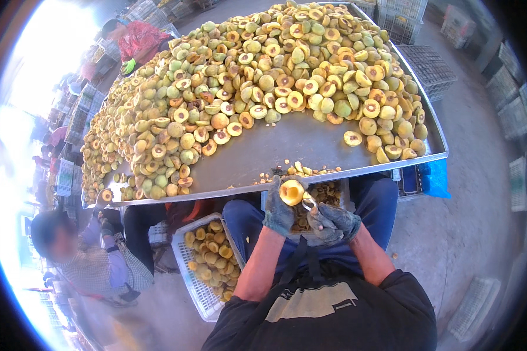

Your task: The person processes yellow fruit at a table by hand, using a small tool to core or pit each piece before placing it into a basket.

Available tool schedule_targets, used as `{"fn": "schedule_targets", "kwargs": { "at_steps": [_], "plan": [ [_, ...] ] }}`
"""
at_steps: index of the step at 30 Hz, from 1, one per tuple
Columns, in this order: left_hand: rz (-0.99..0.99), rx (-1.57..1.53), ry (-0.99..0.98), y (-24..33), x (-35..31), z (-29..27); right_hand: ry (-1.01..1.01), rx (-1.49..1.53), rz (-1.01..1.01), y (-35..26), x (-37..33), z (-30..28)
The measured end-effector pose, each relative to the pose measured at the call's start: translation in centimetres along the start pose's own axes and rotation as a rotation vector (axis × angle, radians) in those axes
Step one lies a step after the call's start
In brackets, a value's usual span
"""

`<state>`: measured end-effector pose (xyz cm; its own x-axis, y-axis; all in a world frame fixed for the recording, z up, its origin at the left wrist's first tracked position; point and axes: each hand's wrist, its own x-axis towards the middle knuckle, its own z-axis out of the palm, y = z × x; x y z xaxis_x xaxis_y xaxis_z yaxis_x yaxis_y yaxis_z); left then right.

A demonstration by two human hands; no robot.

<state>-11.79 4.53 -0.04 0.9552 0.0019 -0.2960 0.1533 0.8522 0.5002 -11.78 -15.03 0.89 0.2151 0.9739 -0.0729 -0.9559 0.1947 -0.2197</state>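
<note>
My left hand (279, 213), in a dark grey work glove, holds up a yellow peach half (291, 192), its cut face with a smooth hollow showing. My right hand (334, 224), gloved alike, is closed round the handle of a pitting tool with a bright metal loop (308, 203). The loop is right beside the fruit; whether it touches I cannot tell. Under both hands, between my knees, a container (348, 198) holds brownish pits and scraps. Close ahead, small fruit bits (298, 169) lie along the table's near edge.
A metal-rimmed table (257, 149) bears a large heap of halved peaches (228, 88). By my left knee stands a white crate (184, 257) of hollowed halves. One person (99, 257) sits at left, another (137, 41) works at far left. Stacked crates (424, 67) stand at right.
</note>
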Motion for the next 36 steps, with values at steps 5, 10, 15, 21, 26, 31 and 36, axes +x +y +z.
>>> {"fn": "schedule_targets", "kwargs": {
  "at_steps": [5,10,15,21,26,31,36],
  "plan": [
    [0.143,0.209,0.107,0.7,-0.6,-1.4,0.488,-0.412,-0.057,-0.9,-0.4,2.7],
    [0.389,0.666,0.101,-0.1,-1.5,0.7,0.690,-0.821,-0.426,-0.1,2.0,3.2],
    [0.342,0.615,0.145,-1.2,-2.7,1.9,0.796,-1.212,-0.651,0.7,4.1,2.1],
    [0.424,0.785,0.325,-2.5,-3.9,0.0,0.767,-1.039,-0.622,1.4,4.2,2.5],
    [0.594,0.805,0.481,5.4,-7.6,-1.9,0.807,-1.409,-0.561,0.6,2.5,0.8],
    [0.859,2.543,0.401,18.2,-17.1,-13.0,0.815,-1.656,-0.426,1.0,1.0,-3.4],
    [0.237,2.342,0.872,19.9,-18.6,-14.0,0.864,-1.790,-0.329,1.2,1.3,-6.6]
  ]
}}
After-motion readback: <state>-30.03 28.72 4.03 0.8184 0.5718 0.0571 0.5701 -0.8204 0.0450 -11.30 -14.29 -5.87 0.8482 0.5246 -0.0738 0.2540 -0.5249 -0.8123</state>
